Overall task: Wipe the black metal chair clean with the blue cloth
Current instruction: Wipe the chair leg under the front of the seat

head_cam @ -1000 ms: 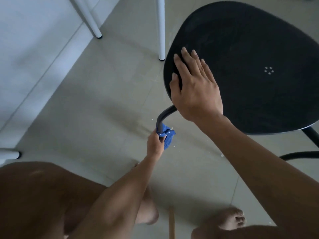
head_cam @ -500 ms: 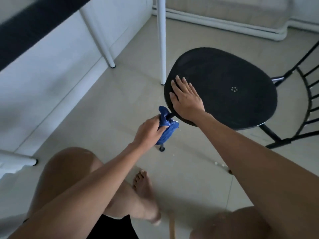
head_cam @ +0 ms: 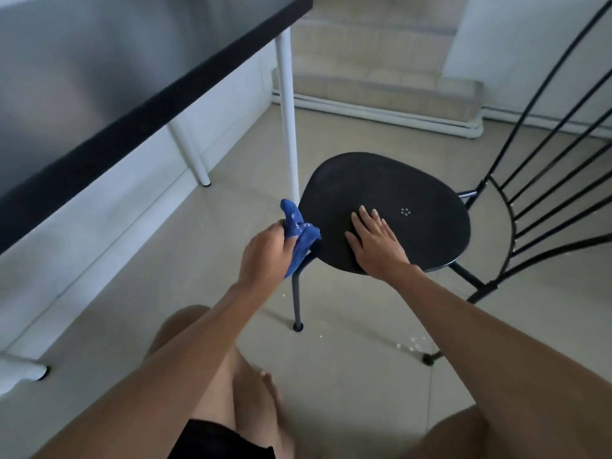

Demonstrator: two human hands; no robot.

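Now | left hand (head_cam: 265, 256) clutching blue cloth (head_cam: 299, 235) | right hand (head_cam: 376, 243) fingers spread flat on chair seat (head_cam: 414, 193)

bare forearms, bare legs, black shorts (head_cam: 212, 438), no sleeves.

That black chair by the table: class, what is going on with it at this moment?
A person is cleaning the black metal chair. The left hand has its grip closed on the blue cloth, bunched at the top of the chair's front leg, just under the seat edge. The right hand lies flat and open on the seat. White crumbs dot the floor.
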